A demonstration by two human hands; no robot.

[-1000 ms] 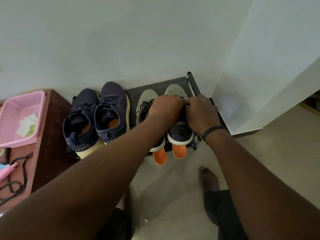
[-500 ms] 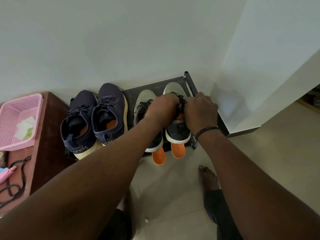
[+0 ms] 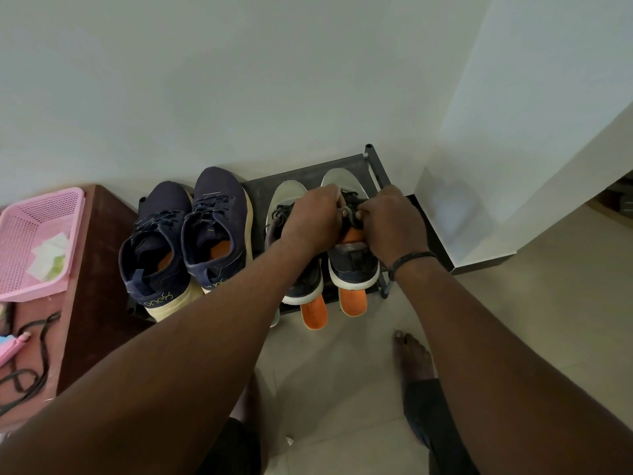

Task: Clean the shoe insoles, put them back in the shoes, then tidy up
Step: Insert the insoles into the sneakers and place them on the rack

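Basket (image 3: 20, 241), pink, sits far left on the brown table (image 3: 99, 269) with a wad of tissue (image 3: 48, 257) inside it, and a black cable (image 3: 30, 368) lies on the table nearer you. Just right of the table stands the dark rack (image 3: 376, 169), and on it a navy pair (image 3: 185, 241) showing orange insoles inside. Next comes the grey pair: the left grey shoe (image 3: 301, 282) lies partly under your left arm. Your left hand (image 3: 313, 219) and right hand (image 3: 390, 226) meet over the right grey shoe (image 3: 354, 269), fingers curled and pinching its laces (image 3: 349, 209) at the tongue. An orange insole shows in that shoe's opening, and two orange insole ends (image 3: 313, 311) stick out below the grey heels. Your bare foot (image 3: 411, 354) rests on the tile floor (image 3: 513, 320) at right.
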